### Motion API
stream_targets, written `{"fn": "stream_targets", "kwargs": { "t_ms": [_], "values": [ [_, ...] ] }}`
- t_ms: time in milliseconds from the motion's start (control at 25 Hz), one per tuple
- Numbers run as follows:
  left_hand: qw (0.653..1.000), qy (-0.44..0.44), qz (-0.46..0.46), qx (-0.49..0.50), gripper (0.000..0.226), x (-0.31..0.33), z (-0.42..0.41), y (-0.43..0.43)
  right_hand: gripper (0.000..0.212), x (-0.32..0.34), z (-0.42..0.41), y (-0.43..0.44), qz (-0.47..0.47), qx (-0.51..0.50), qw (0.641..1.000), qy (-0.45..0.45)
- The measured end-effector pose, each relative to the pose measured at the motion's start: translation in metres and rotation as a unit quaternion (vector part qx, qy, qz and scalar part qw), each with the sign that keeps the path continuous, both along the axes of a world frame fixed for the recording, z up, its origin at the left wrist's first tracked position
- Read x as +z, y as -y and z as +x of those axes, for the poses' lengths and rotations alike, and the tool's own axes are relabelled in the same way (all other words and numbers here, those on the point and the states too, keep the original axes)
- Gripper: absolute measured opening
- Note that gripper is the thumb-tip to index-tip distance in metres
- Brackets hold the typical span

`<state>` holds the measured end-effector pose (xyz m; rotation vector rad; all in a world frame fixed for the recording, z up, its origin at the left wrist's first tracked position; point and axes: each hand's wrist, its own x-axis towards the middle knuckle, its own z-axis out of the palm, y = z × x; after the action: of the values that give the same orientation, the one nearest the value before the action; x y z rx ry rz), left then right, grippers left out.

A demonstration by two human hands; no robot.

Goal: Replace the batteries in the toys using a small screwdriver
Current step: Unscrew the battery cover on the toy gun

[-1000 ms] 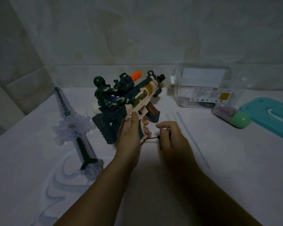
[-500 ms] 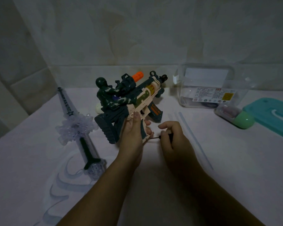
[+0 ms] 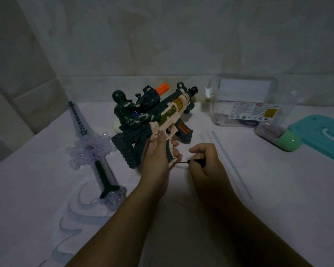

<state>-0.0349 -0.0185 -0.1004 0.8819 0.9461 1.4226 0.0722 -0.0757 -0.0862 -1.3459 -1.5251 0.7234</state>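
A tan and dark green toy gun [image 3: 168,114] is held up over the white cloth, muzzle pointing up and away to the right. My left hand [image 3: 156,157] grips its pistol grip, thumb along the near side. My right hand [image 3: 205,162] pinches a small dark-handled screwdriver [image 3: 183,162], its thin shaft lying level with the tip against the bottom of the grip. Behind the gun stands a dark green toy soldier [image 3: 127,110] with an orange-tipped launcher [image 3: 162,87].
A translucent toy sword [image 3: 93,149] lies at the left. At the back right stands a clear plastic box [image 3: 247,101] with a label, with a green-capped capsule case [image 3: 280,134] and a teal tray [image 3: 324,135] beside it. A clear strip [image 3: 229,162] lies right of my hands.
The view has shifted slightly. Both hands keep their hold; the screwdriver stays at the bottom of the gun's grip, with my right hand's fingers shifting a little on the handle.
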Motion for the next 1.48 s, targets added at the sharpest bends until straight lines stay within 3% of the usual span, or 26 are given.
{"fn": "stream_targets", "kwargs": {
  "t_ms": [160,360,560,720,880,1120,1320,1480],
  "values": [
    [1.000,0.005,0.003,-0.003,0.032,-0.0003,0.0001,0.0006,0.008,-0.0006,0.0035,-0.0037,-0.012,-0.008,1.000,0.011],
    [1.000,0.012,-0.001,-0.002,0.035,-0.0037,-0.0006,-0.0032,0.031,-0.0011,0.0050,-0.0005,0.030,0.001,1.000,0.007],
    [1.000,0.013,0.001,-0.011,0.036,-0.0056,-0.0006,-0.0029,0.011,-0.0024,0.0044,-0.0051,0.004,-0.011,1.000,0.003],
    [1.000,0.011,0.000,-0.004,0.038,-0.0051,0.0002,-0.0031,0.023,-0.0030,0.0052,-0.0033,0.019,0.006,1.000,-0.011],
    [1.000,0.012,0.000,-0.004,0.039,-0.0045,-0.0001,-0.0024,0.023,-0.0038,0.0034,-0.0043,0.011,-0.013,0.999,-0.035],
    [0.999,0.032,-0.014,0.008,0.032,0.0002,0.0001,-0.0008,0.027,-0.0030,0.0069,-0.0021,0.073,-0.026,0.996,-0.043],
    [1.000,0.009,-0.003,0.000,0.027,0.0021,-0.0036,-0.0001,0.027,-0.0068,0.0073,-0.0040,0.046,-0.001,0.999,-0.018],
    [1.000,0.021,-0.005,0.005,0.023,0.0030,-0.0044,-0.0013,0.027,-0.0038,0.0057,-0.0001,0.006,0.050,0.997,-0.060]
  ]
}}
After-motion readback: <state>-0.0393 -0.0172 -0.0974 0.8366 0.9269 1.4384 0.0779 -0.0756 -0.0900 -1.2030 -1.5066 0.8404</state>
